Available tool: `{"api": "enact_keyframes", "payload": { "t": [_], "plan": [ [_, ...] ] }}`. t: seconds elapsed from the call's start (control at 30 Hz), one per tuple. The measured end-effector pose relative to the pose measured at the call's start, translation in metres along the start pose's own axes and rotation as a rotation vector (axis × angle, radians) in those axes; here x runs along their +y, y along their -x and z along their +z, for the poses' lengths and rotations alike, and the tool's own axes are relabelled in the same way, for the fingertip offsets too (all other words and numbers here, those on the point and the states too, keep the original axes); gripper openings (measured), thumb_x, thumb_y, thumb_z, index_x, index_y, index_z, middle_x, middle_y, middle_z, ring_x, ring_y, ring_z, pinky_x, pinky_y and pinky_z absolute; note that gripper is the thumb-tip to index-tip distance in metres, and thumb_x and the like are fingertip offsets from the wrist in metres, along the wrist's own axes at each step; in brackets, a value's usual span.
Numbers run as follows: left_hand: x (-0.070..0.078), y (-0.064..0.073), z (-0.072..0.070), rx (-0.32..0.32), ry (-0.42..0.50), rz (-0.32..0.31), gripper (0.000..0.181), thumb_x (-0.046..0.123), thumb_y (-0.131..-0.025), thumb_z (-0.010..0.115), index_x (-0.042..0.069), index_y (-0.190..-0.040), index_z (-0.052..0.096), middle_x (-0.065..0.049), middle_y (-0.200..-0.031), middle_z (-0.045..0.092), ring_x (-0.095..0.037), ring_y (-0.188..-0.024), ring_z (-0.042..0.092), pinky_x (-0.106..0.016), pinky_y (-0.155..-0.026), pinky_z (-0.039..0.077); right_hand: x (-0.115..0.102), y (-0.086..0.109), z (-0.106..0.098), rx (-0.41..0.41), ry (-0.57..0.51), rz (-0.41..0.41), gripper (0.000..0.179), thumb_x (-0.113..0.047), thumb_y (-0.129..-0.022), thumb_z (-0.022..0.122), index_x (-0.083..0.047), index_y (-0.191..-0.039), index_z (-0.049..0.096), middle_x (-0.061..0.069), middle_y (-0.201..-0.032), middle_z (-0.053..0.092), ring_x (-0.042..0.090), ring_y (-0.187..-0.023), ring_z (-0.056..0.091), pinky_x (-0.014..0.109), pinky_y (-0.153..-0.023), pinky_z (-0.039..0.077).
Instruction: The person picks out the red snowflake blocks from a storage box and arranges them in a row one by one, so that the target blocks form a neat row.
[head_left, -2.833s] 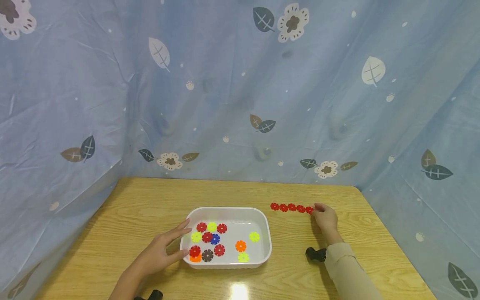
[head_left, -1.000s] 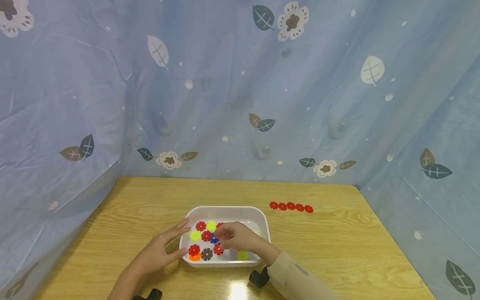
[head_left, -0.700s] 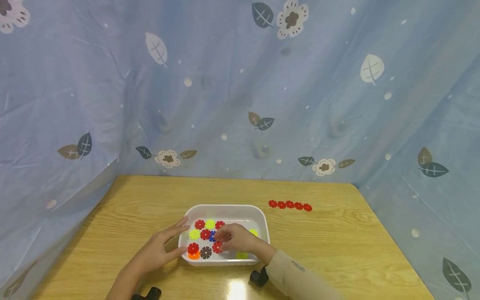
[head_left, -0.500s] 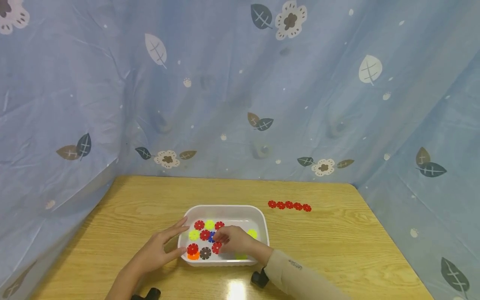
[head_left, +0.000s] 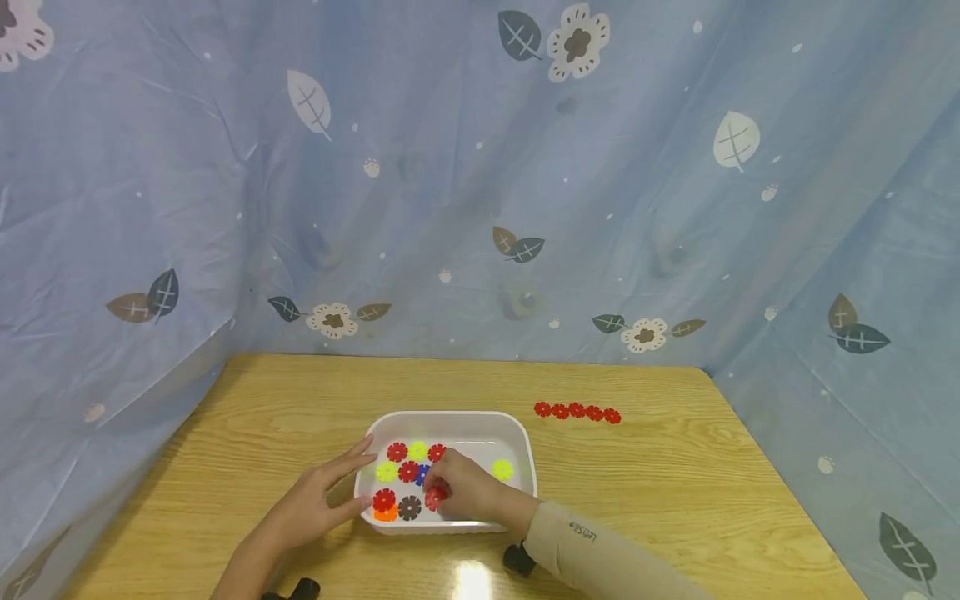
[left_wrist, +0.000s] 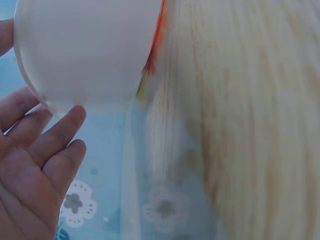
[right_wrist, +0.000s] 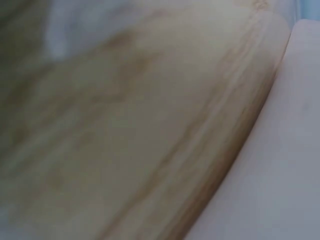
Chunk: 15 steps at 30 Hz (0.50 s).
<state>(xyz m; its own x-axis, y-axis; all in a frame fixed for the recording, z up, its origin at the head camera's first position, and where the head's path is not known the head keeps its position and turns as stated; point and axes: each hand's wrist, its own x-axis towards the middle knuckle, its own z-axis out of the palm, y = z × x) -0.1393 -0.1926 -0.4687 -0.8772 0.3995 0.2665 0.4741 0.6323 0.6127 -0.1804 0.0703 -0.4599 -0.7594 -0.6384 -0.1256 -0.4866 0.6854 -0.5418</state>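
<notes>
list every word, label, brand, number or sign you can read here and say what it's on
Dark lettering on the beige right sleeve: too small and blurred to read, perhaps starting "Le".
No other text can be made out on the white tray, plastic discs or table; the curtain shows printed leaves and flowers.

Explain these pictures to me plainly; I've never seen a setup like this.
No machine: these are a person's bare hands. The wide picture is taken from the head; the close ones from each wrist, the right one blurred. On the wooden table are a white tray of coloured discs and a row of five red discs. The left hand touches the tray's left end, fingers straight. The right hand has its fingers at a red disc in the tray; whether they grip it isn't clear.
</notes>
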Motion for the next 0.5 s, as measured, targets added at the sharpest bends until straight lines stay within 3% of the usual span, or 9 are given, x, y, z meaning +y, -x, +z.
{"api": "enact_keyframes", "payload": {
  "t": [0.27, 0.5],
  "plan": [
    [-0.0003, -0.0001, -0.0001, -0.005, 0.005, -0.007, 0.05, 0.031, -0.087, 0.068, 0.013, -0.132, 0.056, -0.006, -0.149, 0.041, -0.034, -0.131, 0.044, -0.057, -0.099, 0.042, -0.0008, 0.0004, -0.0017, 0.022, -0.01, -0.003, 0.029, 0.001, -0.072, 0.073, -0.018, -0.092, 0.064, -0.012, -0.085, 0.056, -0.001, -0.076, 0.049, 0.014, -0.071, 0.046],
    [-0.0009, -0.0001, 0.0002, -0.004, 0.013, -0.01, 0.05, 0.031, -0.087, 0.068, 0.012, -0.132, 0.056, -0.006, -0.149, 0.04, -0.034, -0.131, 0.043, -0.057, -0.099, 0.041, 0.0032, 0.0006, -0.0049, 0.11, -0.2, 0.044, 0.025, 0.003, -0.076, 0.072, -0.012, -0.096, 0.069, -0.007, -0.086, 0.064, 0.002, -0.079, 0.055, 0.016, -0.073, 0.05]
  ]
}}
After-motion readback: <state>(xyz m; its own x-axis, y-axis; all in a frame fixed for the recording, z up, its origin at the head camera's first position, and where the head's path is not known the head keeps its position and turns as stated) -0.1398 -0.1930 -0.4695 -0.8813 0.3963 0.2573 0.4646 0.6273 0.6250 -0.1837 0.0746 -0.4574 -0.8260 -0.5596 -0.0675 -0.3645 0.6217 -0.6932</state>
